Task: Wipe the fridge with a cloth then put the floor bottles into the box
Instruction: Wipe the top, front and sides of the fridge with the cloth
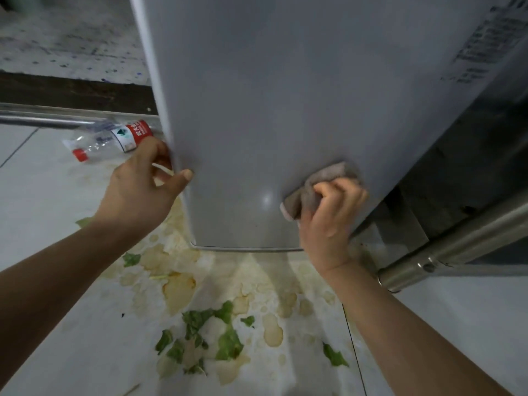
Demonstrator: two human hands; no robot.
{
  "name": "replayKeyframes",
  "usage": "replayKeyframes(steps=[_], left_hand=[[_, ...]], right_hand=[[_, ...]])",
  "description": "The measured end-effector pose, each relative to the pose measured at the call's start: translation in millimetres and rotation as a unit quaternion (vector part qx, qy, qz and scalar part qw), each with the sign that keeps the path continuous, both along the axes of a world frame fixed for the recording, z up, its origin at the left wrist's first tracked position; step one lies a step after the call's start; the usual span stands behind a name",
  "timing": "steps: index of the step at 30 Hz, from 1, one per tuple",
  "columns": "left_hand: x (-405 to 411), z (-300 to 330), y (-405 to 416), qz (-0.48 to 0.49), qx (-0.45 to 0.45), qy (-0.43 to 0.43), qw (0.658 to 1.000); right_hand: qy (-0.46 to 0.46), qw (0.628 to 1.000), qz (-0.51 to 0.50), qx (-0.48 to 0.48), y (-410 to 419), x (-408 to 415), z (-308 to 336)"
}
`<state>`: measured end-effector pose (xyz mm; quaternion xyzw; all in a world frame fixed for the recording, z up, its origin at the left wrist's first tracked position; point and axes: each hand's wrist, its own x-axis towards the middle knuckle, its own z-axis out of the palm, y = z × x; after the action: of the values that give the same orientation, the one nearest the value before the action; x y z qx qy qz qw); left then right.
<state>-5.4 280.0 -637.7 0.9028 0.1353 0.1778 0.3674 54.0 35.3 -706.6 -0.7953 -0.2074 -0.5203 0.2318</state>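
Above a floor (57,195) strewn with lettuce scraps (211,338), the right hand (328,221) presses a clutched cloth (317,187) low on the fridge (285,95), left hand (143,184) gripping its edge, wiping apparently unfinished; a bottle (114,140) awaits boxing.

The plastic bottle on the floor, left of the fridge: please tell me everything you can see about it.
The plastic bottle is clear, looks empty and somewhat crushed, and lies on its side on the pale tiled floor. It has a red cap, which points toward the lower left, and a red, white and green label around its body near the base. Its base end lies close to the fridge's lower left edge, just above the left hand. Neither hand touches it. A metal bar runs just behind it.
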Motion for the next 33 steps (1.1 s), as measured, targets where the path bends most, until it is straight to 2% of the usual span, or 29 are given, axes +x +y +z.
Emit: replayKeyframes(steps=[2, 5, 8, 10, 13, 15, 17, 18, 20, 22, 23, 25, 27, 30, 33], left_hand=[[1, -3, 0, -0.005, -0.019, -0.007, 1.0], [2, -5, -2, -0.006, -0.043, -0.001, 0.999], [3, -5, 4, -0.017, -0.056, 0.002, 0.998], [0, -5, 9, -0.035, -0.072, 0.0, 0.997], [-6, -15, 16, -0.058, -0.089, 0.016, 0.994], [-7, -22, 19, -0.061, -0.09, 0.034, 0.993], [-4, -25, 20, -0.055, -0.093, 0.043, 0.993], [-3, -26, 20, -0.051, -0.095, 0.042, 0.993], [1, -28, 19, -0.051, -0.106, 0.035, 0.992], [1, -29, 19, -0.063, -0.118, 0.03, 0.991], [2, -29, 21, -0.071, -0.118, 0.027, 0.99], [1, -30, 23, -0.087, -0.116, 0.023, 0.989], [2, -30, 25, -0.098, -0.118, 0.018, 0.988], [2, -30, 29, -0.119, -0.128, 0.025, 0.984], [3, -28, 36, -0.151, -0.156, 0.053, 0.975]], right_hand=[[-0.009, 0.992, 0.027, -0.126, 3, -2, -25], [-0.009, 0.942, 0.058, -0.33, -2, -7, -46], [-0.012, 0.896, 0.089, -0.436, -10, -6, -28], [-0.049, 0.904, 0.117, -0.409, -11, 0, 2], [-0.118, 0.954, 0.101, -0.255, -3, 11, 40], [-0.127, 0.971, 0.063, -0.193, 10, 12, 38], [-0.11, 0.976, 0.051, -0.18, 23, 10, 15], [-0.103, 0.971, 0.055, -0.208, 27, 8, -1], [-0.093, 0.932, 0.083, -0.341, 28, 3, -33], [-0.075, 0.855, 0.119, -0.5, 21, -1, -52], [-0.058, 0.825, 0.125, -0.548, 20, -2, -53], [-0.047, 0.804, 0.115, -0.581, 23, -2, -47], [-0.087, 0.83, 0.104, -0.542, 32, 1, -28], [-0.145, 0.913, 0.11, -0.365, 50, 9, 8], [-0.152, 0.95, 0.071, -0.264, 65, 8, 11]])
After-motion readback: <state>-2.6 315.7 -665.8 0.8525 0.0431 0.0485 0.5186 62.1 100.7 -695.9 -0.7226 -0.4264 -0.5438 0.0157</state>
